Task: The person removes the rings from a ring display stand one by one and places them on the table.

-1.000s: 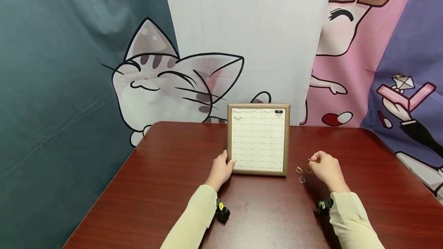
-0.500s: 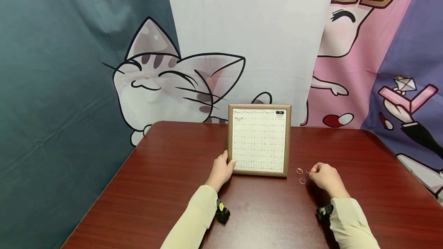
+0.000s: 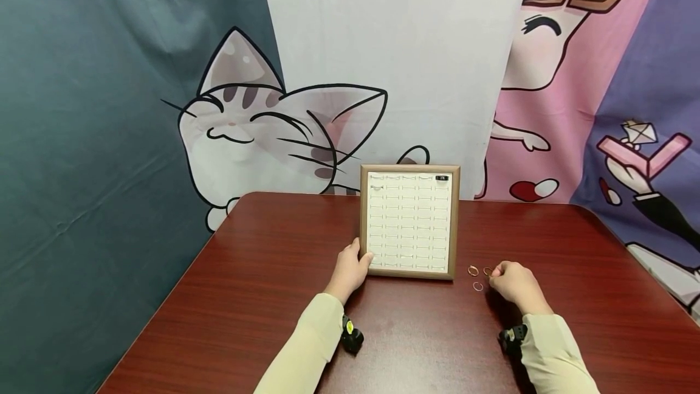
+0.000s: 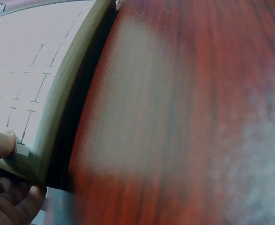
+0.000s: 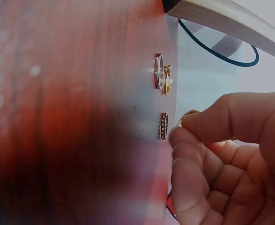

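Observation:
A wooden-framed white ring display board stands upright on the table, its face lined with rows of small slots. My left hand grips its lower left edge, thumb on the front and fingers behind. Pinched between the thumb and forefinger of my right hand is a gold ring, mostly covered by the fingertips. Just left of that hand lie three loose rings: a gold ring with a leafy top, a silver ring and a dark gold chain-patterned ring.
A black ring sits in the board's top right slot, and a thin silvery ring in the second row at left. The reddish-brown table reaches back to a cartoon-printed curtain.
My right hand has come nearer along the table, to beside the loose rings, with the gold ring still in its pinch. The left hand keeps its grip on the board.

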Motion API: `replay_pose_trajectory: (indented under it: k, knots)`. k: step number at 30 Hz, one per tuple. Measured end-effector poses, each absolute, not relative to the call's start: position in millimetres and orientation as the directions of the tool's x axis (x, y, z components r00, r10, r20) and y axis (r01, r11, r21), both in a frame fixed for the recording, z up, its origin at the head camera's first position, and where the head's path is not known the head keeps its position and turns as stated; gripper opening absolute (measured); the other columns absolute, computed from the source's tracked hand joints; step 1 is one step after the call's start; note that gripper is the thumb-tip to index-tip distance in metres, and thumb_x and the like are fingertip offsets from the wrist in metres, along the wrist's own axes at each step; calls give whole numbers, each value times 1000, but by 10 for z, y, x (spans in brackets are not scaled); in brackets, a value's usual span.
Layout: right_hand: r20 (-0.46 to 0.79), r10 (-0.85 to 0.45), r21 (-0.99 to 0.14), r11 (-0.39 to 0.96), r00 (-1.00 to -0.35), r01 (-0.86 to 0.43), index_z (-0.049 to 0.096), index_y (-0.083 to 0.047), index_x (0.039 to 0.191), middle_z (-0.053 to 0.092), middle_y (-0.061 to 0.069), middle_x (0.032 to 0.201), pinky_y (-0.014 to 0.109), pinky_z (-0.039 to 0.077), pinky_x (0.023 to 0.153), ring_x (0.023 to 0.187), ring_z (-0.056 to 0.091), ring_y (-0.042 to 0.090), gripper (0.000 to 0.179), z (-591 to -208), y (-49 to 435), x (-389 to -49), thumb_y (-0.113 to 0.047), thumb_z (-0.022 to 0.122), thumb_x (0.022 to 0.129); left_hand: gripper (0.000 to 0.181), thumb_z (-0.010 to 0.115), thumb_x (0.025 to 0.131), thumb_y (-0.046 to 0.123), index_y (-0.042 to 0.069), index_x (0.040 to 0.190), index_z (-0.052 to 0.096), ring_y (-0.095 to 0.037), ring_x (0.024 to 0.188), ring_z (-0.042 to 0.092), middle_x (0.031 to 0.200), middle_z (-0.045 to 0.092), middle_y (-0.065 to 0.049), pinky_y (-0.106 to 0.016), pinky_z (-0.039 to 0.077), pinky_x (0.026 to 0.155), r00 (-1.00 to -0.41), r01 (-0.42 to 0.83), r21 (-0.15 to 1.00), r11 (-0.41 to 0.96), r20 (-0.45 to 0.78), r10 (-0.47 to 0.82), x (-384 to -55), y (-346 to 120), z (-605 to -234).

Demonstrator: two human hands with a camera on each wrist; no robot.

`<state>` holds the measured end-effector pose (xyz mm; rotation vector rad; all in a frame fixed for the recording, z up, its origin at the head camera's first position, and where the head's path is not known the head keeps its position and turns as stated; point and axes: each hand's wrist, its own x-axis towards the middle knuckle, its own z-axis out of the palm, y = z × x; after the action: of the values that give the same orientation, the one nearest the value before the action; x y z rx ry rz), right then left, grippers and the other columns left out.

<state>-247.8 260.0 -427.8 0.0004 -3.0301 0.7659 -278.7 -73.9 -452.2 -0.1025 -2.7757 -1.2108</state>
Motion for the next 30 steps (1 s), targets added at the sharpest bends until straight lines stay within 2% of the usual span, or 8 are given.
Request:
replay_pose_trajectory:
  k: [8,20,30]
  knots:
    - [-57,-11,-499,866,-998,18,54,-8,67,48,-3,55,27,37,49,50,48,14,5,-4290,2593,-2451,-7,55,72,58,56,93,24,-9,137,37,-38,125,42,133,46,-28,-46,36,103,-991,106,724,682,129,17,-2767,-734,-4509]
    - [-101,0,-504,862,-995,51,53,-7,66,46,-3,52,25,37,48,49,47,14,8,-4294,2598,-2470,-6,52,73,57,55,93,23,-9,137,37,-37,125,43,132,47,-28,-46,36,103,-991,108,720,686,131,18,-2769,-740,-4521]
    - [-80,-13,-468,883,-997,26,57,-6,67,47,-3,52,26,37,48,50,48,15,12,-4315,2607,-2487,-6,47,73,58,55,93,25,-8,137,36,-37,125,42,133,46,-28,-47,36,103,-992,105,724,682,122,23,-2772,-738,-4507]
